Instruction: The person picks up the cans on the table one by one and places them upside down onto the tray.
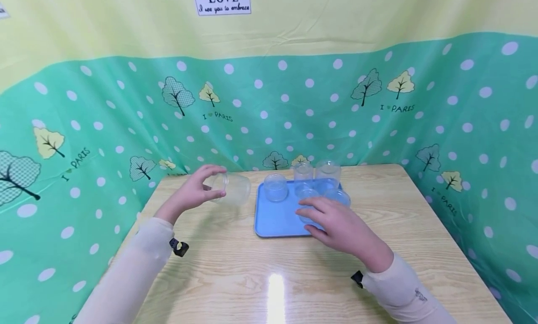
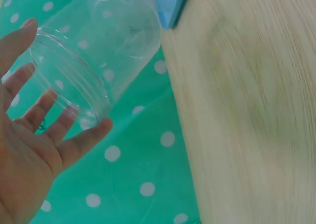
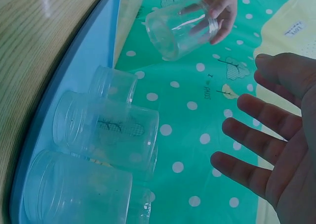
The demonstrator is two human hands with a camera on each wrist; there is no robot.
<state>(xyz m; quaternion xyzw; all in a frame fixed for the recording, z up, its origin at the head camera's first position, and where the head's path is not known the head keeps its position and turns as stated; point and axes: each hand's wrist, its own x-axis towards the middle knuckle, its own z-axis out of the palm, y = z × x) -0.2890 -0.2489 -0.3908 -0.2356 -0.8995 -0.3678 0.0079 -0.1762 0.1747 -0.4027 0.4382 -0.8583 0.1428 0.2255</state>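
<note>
My left hand (image 1: pixel 191 192) grips a clear plastic jar (image 1: pixel 238 190) by its threaded mouth. The jar lies sideways in the air, its mouth toward my palm and its base pointing right; in the left wrist view the fingers spread round the rim (image 2: pixel 74 78). Several more clear jars (image 1: pixel 275 189) stand on a blue tray (image 1: pixel 275 223), mouths down in the right wrist view. Above the tray's front right part hovers my right hand (image 1: pixel 342 226), fingers spread and nothing held. In the right wrist view its fingers (image 3: pixel 252 140) are apart from the nearest jars (image 3: pixel 81 189).
The tray sits toward the back of a light wooden table (image 1: pixel 235 268). A green and yellow printed cloth (image 1: pixel 269 100) hangs behind the table and along both sides. A bright light reflection (image 1: pixel 276 298) lies on the tabletop near the front.
</note>
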